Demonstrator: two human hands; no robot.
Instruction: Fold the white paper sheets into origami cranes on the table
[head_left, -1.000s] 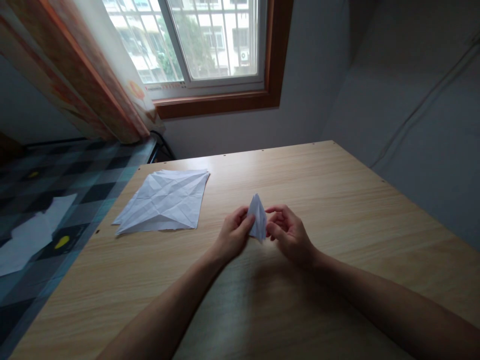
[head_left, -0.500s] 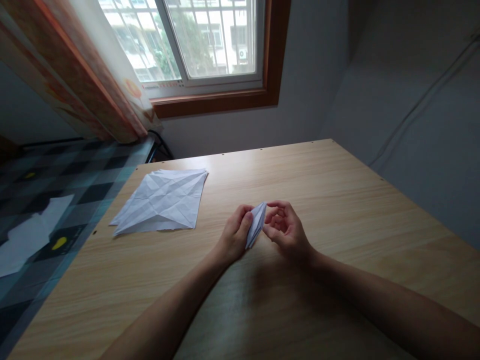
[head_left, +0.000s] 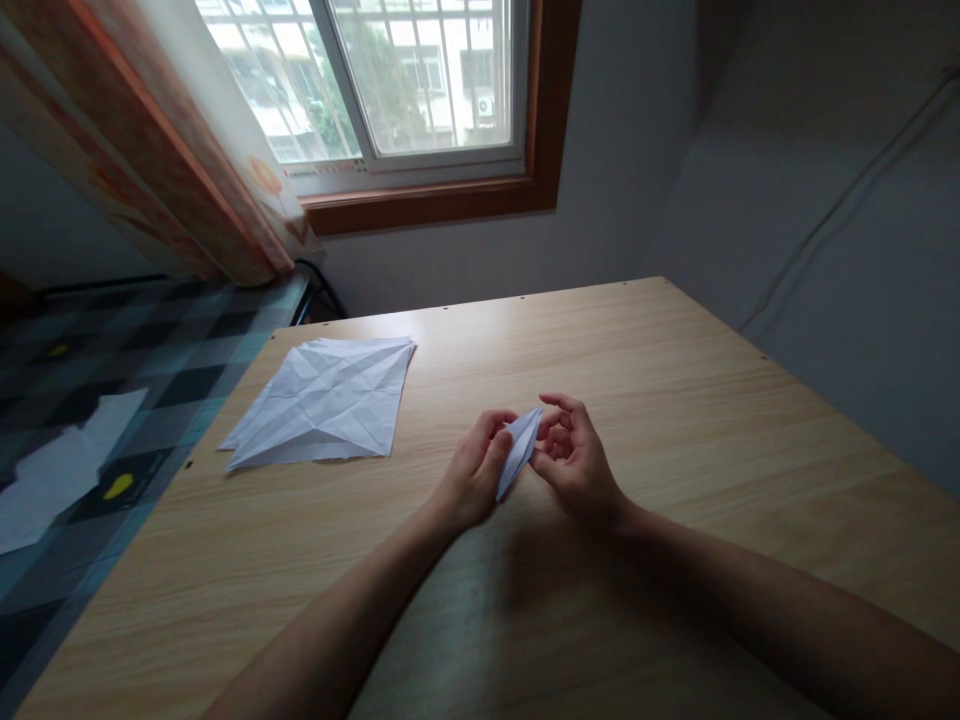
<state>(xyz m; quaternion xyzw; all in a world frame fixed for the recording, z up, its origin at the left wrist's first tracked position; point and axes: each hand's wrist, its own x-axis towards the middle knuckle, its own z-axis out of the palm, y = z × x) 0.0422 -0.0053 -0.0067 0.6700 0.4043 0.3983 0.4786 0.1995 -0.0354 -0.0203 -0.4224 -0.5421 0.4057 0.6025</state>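
Observation:
A small folded white paper piece is held just above the wooden table, pointing up to the right. My left hand pinches its lower left side, fingers curled around it. My right hand grips its upper right tip with the fingertips pressed together. Both forearms reach in from the bottom of the view. A creased, unfolded white paper sheet lies flat on the table to the left of my hands.
The table's left edge borders a bed with a checked cover carrying more white paper. A window and a curtain are at the back. A grey wall runs along the right.
The folded paper has tilted from upright to slanting right and looks narrower. Both hands have closed in tighter around it and shifted slightly.

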